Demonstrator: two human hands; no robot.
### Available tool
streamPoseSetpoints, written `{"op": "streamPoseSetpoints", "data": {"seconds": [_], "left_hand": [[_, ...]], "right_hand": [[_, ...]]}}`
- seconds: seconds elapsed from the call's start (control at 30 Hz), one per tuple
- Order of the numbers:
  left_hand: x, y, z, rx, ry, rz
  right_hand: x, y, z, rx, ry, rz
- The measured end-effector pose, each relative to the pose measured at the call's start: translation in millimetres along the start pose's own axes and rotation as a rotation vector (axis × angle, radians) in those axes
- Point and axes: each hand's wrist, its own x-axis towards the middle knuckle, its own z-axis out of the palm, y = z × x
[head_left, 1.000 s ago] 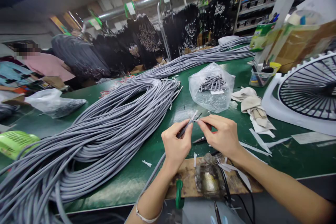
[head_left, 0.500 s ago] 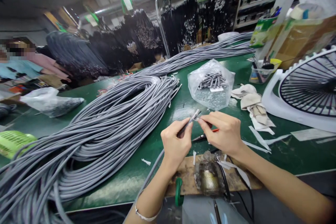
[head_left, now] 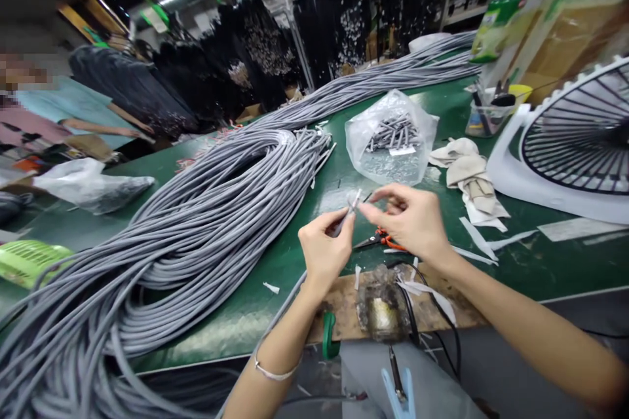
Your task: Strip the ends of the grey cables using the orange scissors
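Over green table [head_left: 521,265], left fingers [head_left: 346,232] pinching grey cable [head_left: 352,211], right fingers [head_left: 373,215] near its tip, hold unclear

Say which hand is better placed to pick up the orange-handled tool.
Probably the right: the right hand is nearer the orange-handled tool and partly overlaps its handles in view, while the left hand grips the grey cable.

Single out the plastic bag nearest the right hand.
The clear plastic bag holding short grey pieces, just beyond the right hand; the other bag lies left of the grey cable coil.
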Motion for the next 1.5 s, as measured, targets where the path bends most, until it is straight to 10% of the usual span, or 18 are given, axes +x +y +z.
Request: {"op": "streamPoseSetpoints", "data": {"seconds": [0.53,0.83,1.07,1.3,1.5], "left_hand": [[2.0,11.0,-1.8,-0.505,-0.23,-0.294],[0.8,15.6,-10.2,-0.647,-0.329,-0.297],[1.1,15.2,-12.0,-0.816,-0.614,-0.427],[3.3,17.7,-12.4,-0.866,-0.544,-0.39],[-2.9,17.6,0.3,-0.74,-0.369,-0.368]], "right_hand": [[0.8,8.4,14.3,0.2,-0.156,0.107],[16.2,18.7,9.3,0.305,-0.005,0.241],[12.8,-1.9,-1.5,0.556,-0.568,0.05],[9.3,0.4,4.6,0.461,-0.231,0.135],[-4.8,0.1,6.5,-0.058,0.056,-0.338]]}}
